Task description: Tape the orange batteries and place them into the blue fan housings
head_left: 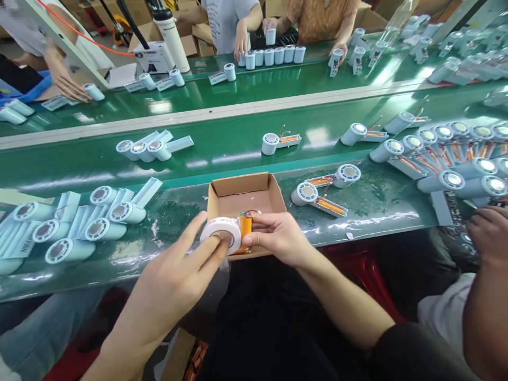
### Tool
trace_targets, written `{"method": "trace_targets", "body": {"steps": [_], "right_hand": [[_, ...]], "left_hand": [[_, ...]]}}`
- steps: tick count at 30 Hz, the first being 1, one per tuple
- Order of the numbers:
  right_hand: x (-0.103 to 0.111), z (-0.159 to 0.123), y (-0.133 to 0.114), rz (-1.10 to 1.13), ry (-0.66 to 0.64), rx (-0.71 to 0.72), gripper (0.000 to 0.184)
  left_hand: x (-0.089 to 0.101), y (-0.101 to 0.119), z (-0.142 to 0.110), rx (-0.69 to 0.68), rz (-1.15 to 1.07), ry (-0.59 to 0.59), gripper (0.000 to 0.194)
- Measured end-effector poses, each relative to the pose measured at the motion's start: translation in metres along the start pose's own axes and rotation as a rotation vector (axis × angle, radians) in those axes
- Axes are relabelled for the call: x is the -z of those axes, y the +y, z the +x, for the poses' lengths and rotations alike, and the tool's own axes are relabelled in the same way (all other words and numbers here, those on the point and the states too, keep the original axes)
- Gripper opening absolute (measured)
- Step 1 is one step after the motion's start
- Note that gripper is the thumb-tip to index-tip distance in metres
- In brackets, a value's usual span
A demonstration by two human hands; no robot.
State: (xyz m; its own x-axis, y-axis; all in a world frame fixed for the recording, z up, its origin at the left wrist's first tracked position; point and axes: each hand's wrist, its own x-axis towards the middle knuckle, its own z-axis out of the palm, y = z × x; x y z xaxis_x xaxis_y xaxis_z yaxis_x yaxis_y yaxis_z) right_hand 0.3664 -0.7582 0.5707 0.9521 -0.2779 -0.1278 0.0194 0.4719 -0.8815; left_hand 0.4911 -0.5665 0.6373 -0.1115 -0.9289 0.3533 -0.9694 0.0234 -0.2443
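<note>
My left hand (178, 264) holds a roll of white tape (234, 228), with fingers pushed into its core. Between the thumb and fingers of my right hand (280, 238) is an orange battery pack (246, 225) with thin wires and a small white connector at its top. The tape roll's edge meets the battery's side; whether tape is stuck to it I cannot tell. Both are held over the near part of an open cardboard box (213, 203) on the bench. Right of the box lie two light blue device housings (305, 193) with orange batteries in their handles.
Several light blue housings (71, 250) lie at the left, and many with batteries (440, 180) crowd the right. More sit on the green conveyor (222, 143). Across it, co-workers' hands (241, 39) handle similar parts. A neighbour's hand (490, 233) is at the right edge.
</note>
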Motion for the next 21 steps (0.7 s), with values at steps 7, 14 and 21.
{"method": "trace_targets", "body": {"steps": [7, 14, 21], "right_hand": [[0.035, 0.018, -0.044, -0.441, -0.272, -0.1, 0.032], [0.029, 0.017, -0.03, -0.099, -0.151, -0.047, 0.045], [0.006, 0.009, -0.016, 0.094, 0.161, 0.104, 0.046]], "left_hand": [[0.002, 0.01, 0.011, -0.11, 0.065, -0.087, 0.034], [-0.01, 0.02, 0.004, 0.054, 0.002, 0.01, 0.032], [-0.014, 0.024, 0.014, 0.099, -0.046, 0.12, 0.029]]}}
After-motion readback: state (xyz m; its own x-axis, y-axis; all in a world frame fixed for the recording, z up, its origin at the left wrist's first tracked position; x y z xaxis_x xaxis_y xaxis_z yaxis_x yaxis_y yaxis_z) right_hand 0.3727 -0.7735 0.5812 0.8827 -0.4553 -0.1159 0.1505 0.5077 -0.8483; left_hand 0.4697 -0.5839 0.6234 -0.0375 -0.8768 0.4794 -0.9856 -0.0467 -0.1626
